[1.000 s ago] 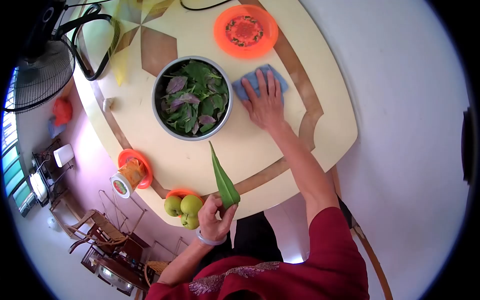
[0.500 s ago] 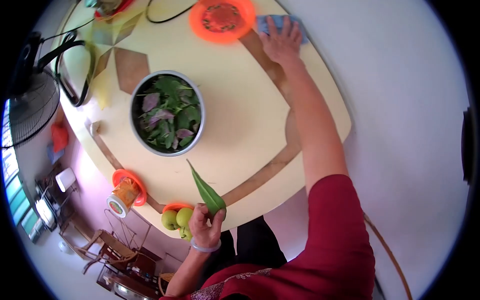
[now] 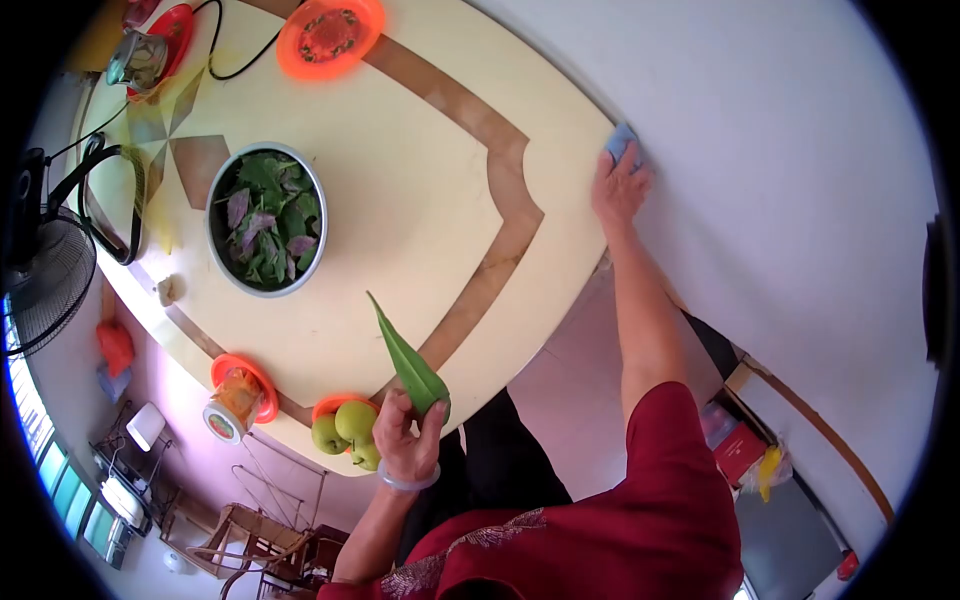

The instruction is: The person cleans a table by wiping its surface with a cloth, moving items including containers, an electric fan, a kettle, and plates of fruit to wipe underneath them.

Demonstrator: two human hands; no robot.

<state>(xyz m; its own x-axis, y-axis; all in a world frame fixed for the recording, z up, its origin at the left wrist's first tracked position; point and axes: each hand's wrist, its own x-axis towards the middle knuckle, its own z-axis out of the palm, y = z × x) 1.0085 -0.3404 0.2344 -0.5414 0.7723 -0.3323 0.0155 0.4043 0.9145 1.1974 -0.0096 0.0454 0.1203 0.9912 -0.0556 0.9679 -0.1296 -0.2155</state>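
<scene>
A long, pointed green leaf [image 3: 411, 362] is pinched between the thumb and fingers of my left hand [image 3: 405, 440], its tip pointing away from me over the table. There is a pale bracelet on that wrist. My right hand [image 3: 621, 190] is out at the table's right edge, its fingers pressed on a folded blue cloth [image 3: 622, 142]. A metal pot [image 3: 320, 236] full of green and purplish leaves stands on the cream table [image 3: 400, 190], left of the middle. Beside my left hand, several green apples [image 3: 354, 422] sit on an orange plate.
An orange plate [image 3: 372, 28] with a red patterned centre lies at the far side. A jar [image 3: 233, 402] rests on a red-orange dish at the near left edge. A black fan [image 3: 50, 260] stands left, and a glass jar [image 3: 138, 60] stands far left. A white wall borders the table's right side.
My right hand has moved with the cloth along the table's right edge, nearer to me, away from the orange plate. The view has turned to the right. The leaf stays in my left hand.
</scene>
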